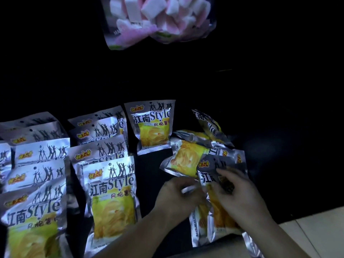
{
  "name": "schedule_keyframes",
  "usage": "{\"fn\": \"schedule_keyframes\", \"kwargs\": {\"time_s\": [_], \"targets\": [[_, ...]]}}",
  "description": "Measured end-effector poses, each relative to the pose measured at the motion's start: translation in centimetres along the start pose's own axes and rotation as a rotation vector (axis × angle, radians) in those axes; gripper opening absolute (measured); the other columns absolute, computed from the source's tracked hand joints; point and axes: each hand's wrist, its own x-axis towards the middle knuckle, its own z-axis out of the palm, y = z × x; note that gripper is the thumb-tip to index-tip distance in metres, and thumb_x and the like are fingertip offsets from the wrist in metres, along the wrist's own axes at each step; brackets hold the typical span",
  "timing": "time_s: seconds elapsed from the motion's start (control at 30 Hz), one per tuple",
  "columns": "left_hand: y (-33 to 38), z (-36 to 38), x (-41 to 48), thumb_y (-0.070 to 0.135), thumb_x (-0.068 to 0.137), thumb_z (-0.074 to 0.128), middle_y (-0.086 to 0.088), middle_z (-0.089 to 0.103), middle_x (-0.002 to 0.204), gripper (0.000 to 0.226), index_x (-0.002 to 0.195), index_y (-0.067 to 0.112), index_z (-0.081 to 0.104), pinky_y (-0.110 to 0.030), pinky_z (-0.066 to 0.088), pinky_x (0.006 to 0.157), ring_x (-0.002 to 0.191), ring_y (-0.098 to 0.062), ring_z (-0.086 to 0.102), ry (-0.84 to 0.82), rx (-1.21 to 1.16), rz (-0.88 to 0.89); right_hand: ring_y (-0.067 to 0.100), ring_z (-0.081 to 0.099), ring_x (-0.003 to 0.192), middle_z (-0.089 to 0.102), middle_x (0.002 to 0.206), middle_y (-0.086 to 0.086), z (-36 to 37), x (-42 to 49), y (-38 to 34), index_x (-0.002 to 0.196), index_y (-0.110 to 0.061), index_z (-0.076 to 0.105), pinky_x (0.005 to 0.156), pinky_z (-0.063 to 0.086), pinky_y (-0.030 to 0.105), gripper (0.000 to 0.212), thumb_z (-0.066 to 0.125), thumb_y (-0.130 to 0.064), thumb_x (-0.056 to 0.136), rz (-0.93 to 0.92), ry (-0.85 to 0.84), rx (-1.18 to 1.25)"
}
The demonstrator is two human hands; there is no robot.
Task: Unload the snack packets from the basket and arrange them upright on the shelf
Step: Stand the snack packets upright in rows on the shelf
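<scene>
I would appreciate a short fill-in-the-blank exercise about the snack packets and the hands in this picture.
1. The bag at the top holds pink and ____ pieces.
2. The left hand and right hand grip a packet at the loose pile on the ____ side of the view.
3. The rows of packets stand to the ____ of the hands.
4. The big print on the lone packet ends in the English word ____.
Missing words: white; right; left; Style.

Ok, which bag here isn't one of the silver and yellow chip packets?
The clear bag of pink and white cubes at the top of the view, alone; every other packet is silver with yellow.
</scene>
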Motion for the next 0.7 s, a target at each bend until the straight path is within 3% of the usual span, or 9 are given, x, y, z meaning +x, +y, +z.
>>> {"fn": "schedule_keyframes", "kwargs": {"time_s": [0.1, 0.2, 0.3, 0.37, 0.43, 0.53, 0.6, 0.7], "targets": [[0.5, 1.1, 0.2, 0.061, 0.074, 0.071, 0.008, 0.060, 0.070, 0.029, 0.070, 0.033, 0.068, -0.034, 0.052, 0.068, 0.076, -0.011, 0.062, 0.104, 0.217, 0.159, 0.010, 0.055, 0.126, 0.055, 0.137, -0.020, -0.4, -0.2, 0.8, 0.130, -0.040, 0.066, 0.104, 0.050, 0.040, 0.047, 0.065, -0.055, 0.085, 0.058, 0.021, -0.007], [1.4, 1.7, 0.4, 0.047, 0.068, 0.066, 0.007, 0.051, 0.063, 0.019, 0.063, 0.030, 0.059, -0.036, 0.045, 0.069, 0.071, -0.016, 0.054, 0.041, 0.322, 0.012, 0.007, 0.055, 0.126, 0.054, 0.137, -0.023, -0.2, -0.4, 1.2, 0.131, -0.045, 0.061, 0.106, 0.050, 0.040, 0.052, 0.058, -0.064, 0.083, 0.066, 0.004, 0.050], [2.1, 1.3, 0.6, 0.018, 0.083, 0.065, 0.004, 0.064, 0.063, 0.005, 0.078, 0.019, 0.066, -0.034, 0.055, 0.068, 0.066, -0.014, 0.061, 0.057, 0.043, -0.079, 0.003, 0.055, 0.121, 0.055, 0.134, -0.025, -0.2, -0.3, 1.2, 0.131, -0.047, 0.062, 0.106, 0.049, 0.036, 0.043, 0.063, -0.055, 0.089, 0.080, 0.002, 0.087], [2.9, -0.1, 0.8, 0.006, 0.095, 0.061, -0.010, 0.073, 0.074, 0.015, 0.084, 0.015, 0.066, -0.033, 0.057, 0.059, 0.066, -0.022, 0.067, 0.108, -0.158, -0.109, 0.000, 0.060, 0.111, 0.059, 0.127, -0.025, -0.2, -0.3, 0.7, 0.123, -0.051, 0.064, 0.098, 0.053, 0.034, 0.031, 0.066, -0.048, 0.091, 0.072, -0.007, 0.133], [3.1, -2.1, 1.1, 0.011, 0.101, 0.057, -0.017, 0.074, 0.084, 0.013, 0.091, 0.015, 0.063, -0.040, 0.058, 0.061, 0.067, -0.028, 0.066, 0.194, -0.248, -0.112, -0.003, 0.062, 0.102, 0.061, 0.117, -0.027, -0.3, -0.4, 0.2, 0.110, -0.058, 0.065, 0.088, 0.053, 0.028, 0.023, 0.068, -0.043, 0.092, 0.066, 0.007, 0.172], [2.6, -4.3, 1.4, 0.026, 0.102, 0.059, -0.015, 0.066, 0.073, 0.015, 0.090, 0.019, 0.064, -0.052, 0.054, 0.058, 0.066, -0.026, 0.056, 0.296, -0.333, -0.067, -0.008, 0.061, 0.093, 0.057, 0.109, -0.028, 0.1, -0.6, -0.9, 0.118, -0.051, 0.065, 0.080, 0.050, 0.023, 0.028, 0.069, -0.043, 0.091, 0.018, 0.039, 0.188], [1.9, -5.0, 1.3, 0.026, 0.102, 0.060, -0.008, 0.059, 0.068, 0.016, 0.087, 0.020, 0.063, -0.043, 0.045, 0.058, 0.065, -0.024, 0.048, 0.348, -0.364, -0.045, -0.006, 0.064, 0.091, 0.054, 0.116, -0.027, 0.4, -0.6, -2.0, 0.121, -0.054, 0.061, 0.079, 0.054, 0.026, 0.033, 0.070, -0.047, 0.090, -0.011, -0.001, 0.210], [1.6, -5.8, 0.7, 0.021, 0.102, 0.060, -0.006, 0.055, 0.062, 0.016, 0.087, 0.019, 0.061, -0.035, 0.041, 0.056, 0.058, -0.022, 0.045, 0.411, -0.425, -0.036, -0.012, 0.057, 0.107, 0.056, 0.123, -0.029, 1.1, -0.3, -3.5, 0.127, -0.051, 0.061, 0.090, 0.052, 0.022, 0.041, 0.073, -0.047, 0.088, 0.000, -0.089, 0.306]]}}
